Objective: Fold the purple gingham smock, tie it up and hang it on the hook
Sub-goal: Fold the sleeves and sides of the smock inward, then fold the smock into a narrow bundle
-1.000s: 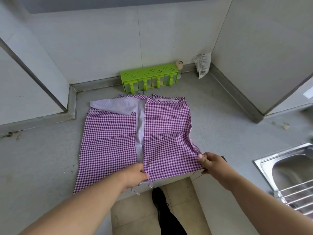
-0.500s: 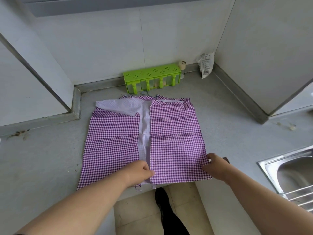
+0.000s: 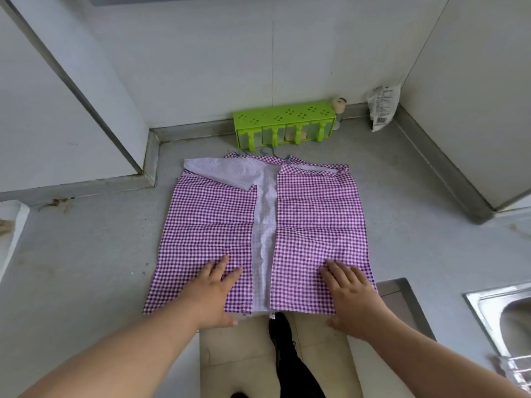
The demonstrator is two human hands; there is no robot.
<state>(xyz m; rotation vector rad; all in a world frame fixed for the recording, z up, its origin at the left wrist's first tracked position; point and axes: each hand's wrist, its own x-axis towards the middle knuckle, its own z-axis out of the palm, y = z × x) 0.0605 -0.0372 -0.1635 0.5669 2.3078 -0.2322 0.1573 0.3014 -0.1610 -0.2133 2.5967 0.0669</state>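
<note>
The purple gingham smock [image 3: 316,219] lies flat on the grey counter [image 3: 86,268]. Both its side flaps are folded inward, leaving a pale strip of lining down the middle. A pale triangle of lining shows at its far left corner. My left hand [image 3: 214,294] presses flat on the near part of the left flap, fingers straight. On the near part of the right flap, my right hand [image 3: 349,297] presses flat in the same way. Thin ties poke out at the far edge. No hook is in view.
A green plastic rack [image 3: 284,124] stands against the back wall, with a small bottle [image 3: 339,110] and a white packet [image 3: 382,110] to its right. A steel sink [image 3: 505,326] sits at the right. The counter's front edge runs under my wrists; floor tiles and a dark shoe show below.
Both hands have let go of the right flap's near corners and now lie flat on the cloth, the left having shifted onto the left flap. The camera has moved closer.
</note>
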